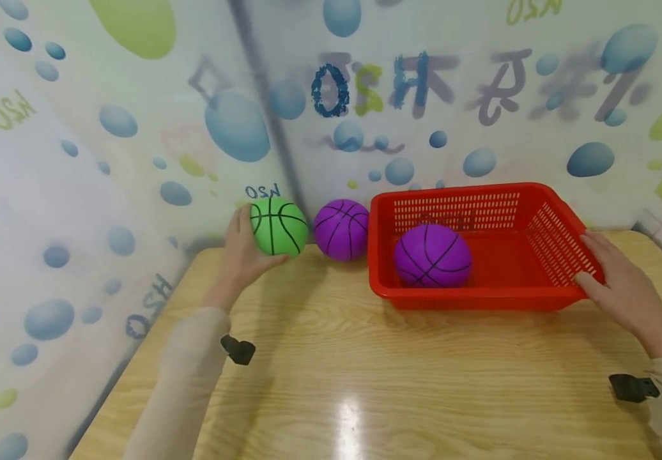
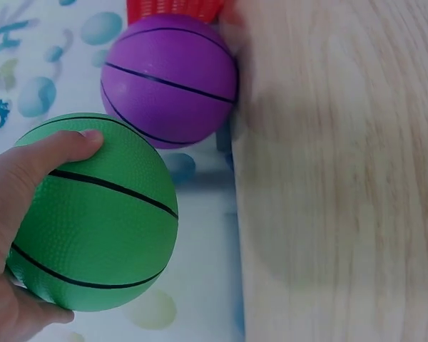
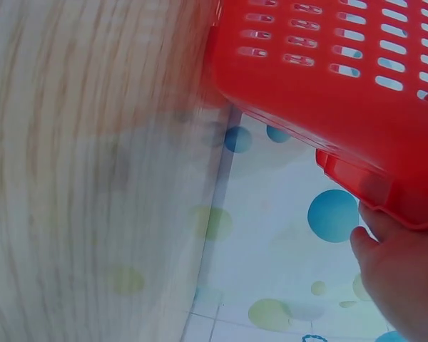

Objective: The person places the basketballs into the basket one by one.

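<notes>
My left hand [image 1: 240,252] grips a green ball [image 1: 279,227] with black basketball lines, thumb and fingers spread round its left side. In the left wrist view a gap shows between this green ball [image 2: 100,228] and the tabletop, so it is held off the wood. Just right of it, a purple ball [image 1: 342,231] rests on the table beside a red plastic basket [image 1: 480,295]. Another purple ball [image 1: 433,257] lies inside the basket, at its left end. My right hand [image 1: 624,291] holds the basket's right rim; in the right wrist view its fingers are partly hidden under the rim.
The light wood table [image 1: 331,370] reaches back to a patterned wall [image 1: 365,83] with blue and green spots, which also runs along the left side. Basket and loose purple ball stand close to the back wall. Black wrist cameras [image 1: 239,350] sit on both sleeves.
</notes>
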Demonstrator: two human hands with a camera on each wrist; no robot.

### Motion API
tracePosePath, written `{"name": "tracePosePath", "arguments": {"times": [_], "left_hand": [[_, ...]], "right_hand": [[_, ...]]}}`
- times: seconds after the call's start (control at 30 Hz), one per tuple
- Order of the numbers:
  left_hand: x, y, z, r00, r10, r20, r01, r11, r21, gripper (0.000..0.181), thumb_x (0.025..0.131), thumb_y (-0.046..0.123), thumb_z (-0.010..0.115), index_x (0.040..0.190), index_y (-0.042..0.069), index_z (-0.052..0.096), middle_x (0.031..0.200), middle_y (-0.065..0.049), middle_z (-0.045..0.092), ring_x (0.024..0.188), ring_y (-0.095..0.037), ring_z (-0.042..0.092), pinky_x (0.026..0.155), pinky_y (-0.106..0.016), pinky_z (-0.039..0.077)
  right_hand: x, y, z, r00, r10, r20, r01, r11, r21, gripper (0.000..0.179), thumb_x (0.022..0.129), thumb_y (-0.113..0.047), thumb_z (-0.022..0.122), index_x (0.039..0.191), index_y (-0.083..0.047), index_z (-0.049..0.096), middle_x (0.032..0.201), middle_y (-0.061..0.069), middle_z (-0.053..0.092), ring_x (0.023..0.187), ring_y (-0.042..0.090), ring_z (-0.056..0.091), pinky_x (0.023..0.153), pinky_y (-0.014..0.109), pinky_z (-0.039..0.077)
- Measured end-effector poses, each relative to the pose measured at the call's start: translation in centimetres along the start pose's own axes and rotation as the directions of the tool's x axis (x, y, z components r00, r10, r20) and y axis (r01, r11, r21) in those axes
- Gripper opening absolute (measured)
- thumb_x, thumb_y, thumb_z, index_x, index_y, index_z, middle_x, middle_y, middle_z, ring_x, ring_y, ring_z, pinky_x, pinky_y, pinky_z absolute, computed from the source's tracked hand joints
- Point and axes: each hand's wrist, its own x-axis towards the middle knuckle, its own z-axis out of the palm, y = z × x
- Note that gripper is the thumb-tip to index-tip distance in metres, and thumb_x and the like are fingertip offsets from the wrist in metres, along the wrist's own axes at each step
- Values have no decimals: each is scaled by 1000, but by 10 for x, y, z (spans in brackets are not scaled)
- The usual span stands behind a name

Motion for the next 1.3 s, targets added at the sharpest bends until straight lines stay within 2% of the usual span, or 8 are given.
{"name": "tracePosePath", "arguments": {"times": [0.13, 0.3, 0.47, 0.63, 0.9, 1.07, 1.13, 1.3], "left_hand": [[1, 13, -8, 999, 39, -23, -40, 999, -20, 117, 54, 27, 91, 143, 2, 20, 136, -23, 31, 123, -38, 37, 97, -53, 35], [3, 36, -17, 995, 93, -45, -95, 994, -52, 118, 55, 32, 90, 145, 6, 18, 140, -21, 29, 124, -36, 36, 95, -52, 37], [8, 57, -17, 987, 144, -67, -150, 984, -94, 117, 56, 35, 89, 145, 9, 19, 141, -17, 30, 124, -30, 36, 93, -48, 40], [13, 83, -15, 980, 192, -51, -198, 967, -161, 115, 57, 35, 89, 145, 10, 20, 141, -12, 31, 122, -25, 39, 93, -43, 41], [17, 130, -2, 964, 266, -19, -261, 927, -268, 113, 58, 39, 87, 145, 12, 20, 141, -7, 31, 121, -18, 38, 91, -37, 42], [22, 171, 12, 934, 358, 16, -337, 891, -304, 116, 57, 39, 87, 145, 9, 18, 144, -9, 28, 126, -17, 34, 95, -34, 39], [23, 188, 20, 918, 396, 27, -364, 868, -339, 116, 58, 39, 87, 145, 8, 17, 144, -9, 28, 126, -18, 33, 94, -32, 40], [24, 223, 44, 896, 438, 70, -384, 844, -374, 114, 59, 42, 85, 145, 11, 16, 142, -6, 27, 122, -16, 35, 89, -26, 42]], "right_hand": [[2, -2, 2, 1000, 2, 0, -2, 1000, -14, 62, 92, -12, 43, 143, 10, 16, 148, 28, 12, 132, 48, 15, 97, 67, 17], [1, -2, 2, 999, 43, 15, -43, 999, -20, 64, 92, -11, 45, 143, 10, 12, 148, 29, 8, 123, 53, 21, 89, 72, 24], [2, -3, 2, 998, 60, 14, -60, 998, -6, 63, 93, -13, 44, 144, 8, 13, 149, 28, 9, 124, 53, 20, 90, 71, 23], [4, -5, -1, 998, 55, 5, -55, 998, -6, 63, 92, -11, 45, 143, 10, 14, 148, 30, 10, 123, 54, 22, 85, 72, 27], [1, -5, 1, 996, 83, 23, -84, 996, 9, 65, 93, -10, 46, 144, 8, 11, 148, 30, 5, 115, 56, 26, 77, 72, 33], [-1, -5, 0, 997, 71, 10, -71, 997, 22, 63, 93, -9, 45, 144, 8, 12, 149, 29, 6, 123, 56, 21, 87, 72, 25], [-1, -5, 0, 998, 61, 2, -61, 998, 26, 62, 93, -8, 44, 144, 8, 12, 149, 29, 7, 126, 54, 19, 91, 71, 22], [-1, -5, 0, 998, 58, 7, -58, 998, 27, 63, 93, -8, 45, 145, 7, 13, 149, 29, 8, 119, 55, 24, 84, 72, 27]]}}
